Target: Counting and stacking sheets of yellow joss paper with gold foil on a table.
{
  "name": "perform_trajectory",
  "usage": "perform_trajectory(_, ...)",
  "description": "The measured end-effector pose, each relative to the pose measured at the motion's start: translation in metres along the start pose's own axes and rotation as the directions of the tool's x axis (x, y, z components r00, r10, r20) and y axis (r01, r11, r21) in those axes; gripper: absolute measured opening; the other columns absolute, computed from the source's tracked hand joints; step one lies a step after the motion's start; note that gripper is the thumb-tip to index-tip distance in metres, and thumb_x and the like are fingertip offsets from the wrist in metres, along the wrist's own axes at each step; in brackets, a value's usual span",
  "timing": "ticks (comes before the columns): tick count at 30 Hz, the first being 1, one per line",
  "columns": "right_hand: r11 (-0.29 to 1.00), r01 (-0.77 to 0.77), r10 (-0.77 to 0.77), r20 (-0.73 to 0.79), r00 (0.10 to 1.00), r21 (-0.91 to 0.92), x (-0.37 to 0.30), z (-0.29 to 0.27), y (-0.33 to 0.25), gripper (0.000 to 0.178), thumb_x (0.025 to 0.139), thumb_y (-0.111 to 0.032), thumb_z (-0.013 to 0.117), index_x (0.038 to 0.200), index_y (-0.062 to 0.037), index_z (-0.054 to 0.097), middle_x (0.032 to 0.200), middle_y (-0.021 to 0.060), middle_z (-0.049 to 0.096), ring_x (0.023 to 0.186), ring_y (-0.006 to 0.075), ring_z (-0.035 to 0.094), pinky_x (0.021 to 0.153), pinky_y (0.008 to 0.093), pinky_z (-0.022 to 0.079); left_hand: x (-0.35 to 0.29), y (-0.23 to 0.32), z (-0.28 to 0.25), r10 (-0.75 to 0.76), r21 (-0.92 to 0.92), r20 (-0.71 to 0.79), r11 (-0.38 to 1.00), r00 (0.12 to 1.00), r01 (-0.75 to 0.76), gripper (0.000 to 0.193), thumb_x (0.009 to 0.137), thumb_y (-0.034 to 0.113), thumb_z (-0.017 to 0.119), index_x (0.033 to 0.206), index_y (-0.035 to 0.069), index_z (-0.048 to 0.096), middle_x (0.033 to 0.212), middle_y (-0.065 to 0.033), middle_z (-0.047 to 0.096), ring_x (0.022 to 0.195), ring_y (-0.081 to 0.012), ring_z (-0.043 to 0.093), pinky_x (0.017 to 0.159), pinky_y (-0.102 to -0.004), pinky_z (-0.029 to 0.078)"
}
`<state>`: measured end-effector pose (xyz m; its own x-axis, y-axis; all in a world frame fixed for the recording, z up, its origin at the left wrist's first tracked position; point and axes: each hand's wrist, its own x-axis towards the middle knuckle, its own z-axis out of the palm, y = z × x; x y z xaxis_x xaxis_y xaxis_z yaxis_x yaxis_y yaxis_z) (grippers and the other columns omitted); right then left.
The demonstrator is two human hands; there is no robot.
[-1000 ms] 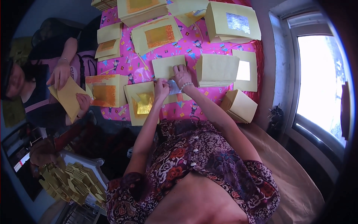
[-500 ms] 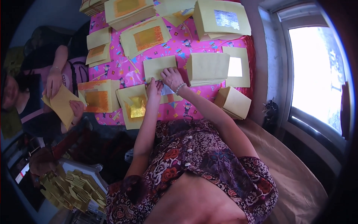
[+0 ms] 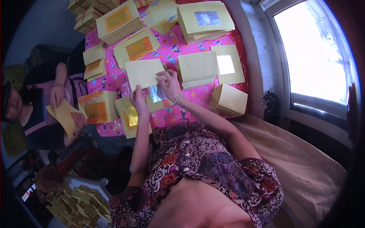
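I have the left hand [image 3: 140, 99] pinching the lower edge of a pale yellow sheet [image 3: 144, 74], its thumb and fingers close together. The right hand [image 3: 170, 83] (the one wearing a bracelet [image 3: 178, 99]) is at the sheet's right side, fingers curled; from my end I cannot tell whether it grips. The sheet is over the pink tablecloth [image 3: 167, 45], just left of a yellow paper stack [image 3: 197, 68]. Between my two hands I see a silver foil patch [image 3: 156, 94], and a gold foil patch [image 3: 132, 116] shows beside the left wrist.
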<state>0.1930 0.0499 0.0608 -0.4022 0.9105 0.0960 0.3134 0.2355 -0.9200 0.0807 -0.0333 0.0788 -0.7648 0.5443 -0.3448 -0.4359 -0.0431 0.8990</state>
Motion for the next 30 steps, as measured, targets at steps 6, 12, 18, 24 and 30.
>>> perform_trajectory(6, 0.720, -0.255, 0.201, 0.157, 0.967, 0.645, 0.004, -0.069, -0.028, 0.036, 0.082, 0.000, 0.057, 0.115, -0.0100, 0.046, 0.083, 0.0027, 0.050, 0.073, 0.0083, 0.050, 0.062, 0.0204, 0.042, -0.046, 0.040, 0.017, 0.054, 0.013, 0.325, 0.998, 0.944, -0.062, 0.027, 0.090, 0.011, 0.048, 0.113, -0.002, 0.048, 0.092, -0.0126, 0.062, 0.072, -0.0189, 0.064, 0.063, -0.0290, 0.054)
perform_trajectory(12, 0.867, -0.152, 0.187, -0.027, 0.982, 0.474, 0.020, -0.145, -0.005, 0.051, 0.079, 0.001, 0.059, 0.124, -0.0079, 0.038, 0.094, 0.0094, 0.052, 0.074, 0.0124, 0.054, 0.063, 0.0230, 0.046, -0.041, 0.026, 0.070, -0.154, 0.232, 0.515, 0.972, 0.843, 0.036, 0.026, 0.091, 0.020, 0.051, 0.106, -0.001, 0.050, 0.087, -0.0126, 0.064, 0.072, -0.0163, 0.065, 0.061, -0.0255, 0.053)
perform_trajectory(18, 0.988, -0.136, 0.144, -0.121, 0.982, 0.077, 0.033, -0.176, 0.068, 0.046, 0.076, -0.003, 0.063, 0.119, -0.0015, 0.047, 0.080, 0.0064, 0.058, 0.068, 0.0129, 0.053, 0.063, 0.0283, 0.046, -0.005, -0.033, 0.100, -0.306, 0.495, 0.486, 0.868, 0.818, 0.031, 0.031, 0.090, 0.029, 0.051, 0.086, -0.001, 0.058, 0.071, -0.0103, 0.064, 0.060, -0.0139, 0.064, 0.050, -0.0241, 0.050)
perform_trajectory(24, 0.947, -0.274, 0.268, -0.057, 0.962, -0.168, 0.028, -0.173, 0.089, 0.045, 0.077, -0.006, 0.063, 0.118, 0.0001, 0.047, 0.079, 0.0094, 0.062, 0.072, 0.0145, 0.059, 0.068, 0.0279, 0.047, 0.011, -0.073, 0.097, -0.308, 0.750, 0.420, 0.648, 0.854, -0.135, 0.031, 0.085, 0.030, 0.056, 0.078, 0.001, 0.061, 0.065, -0.0079, 0.063, 0.055, -0.0127, 0.063, 0.046, -0.0253, 0.048)
perform_trajectory(30, 0.915, -0.260, 0.263, -0.034, 0.964, -0.310, 0.027, -0.163, 0.128, 0.043, 0.077, -0.006, 0.061, 0.117, -0.0031, 0.045, 0.080, 0.0101, 0.062, 0.071, 0.0174, 0.060, 0.066, 0.0317, 0.047, 0.027, -0.112, 0.080, -0.254, 0.795, 0.427, 0.563, 0.868, -0.226, 0.025, 0.082, 0.025, 0.063, 0.085, -0.001, 0.060, 0.073, -0.0055, 0.065, 0.059, -0.0099, 0.061, 0.045, -0.0219, 0.045)
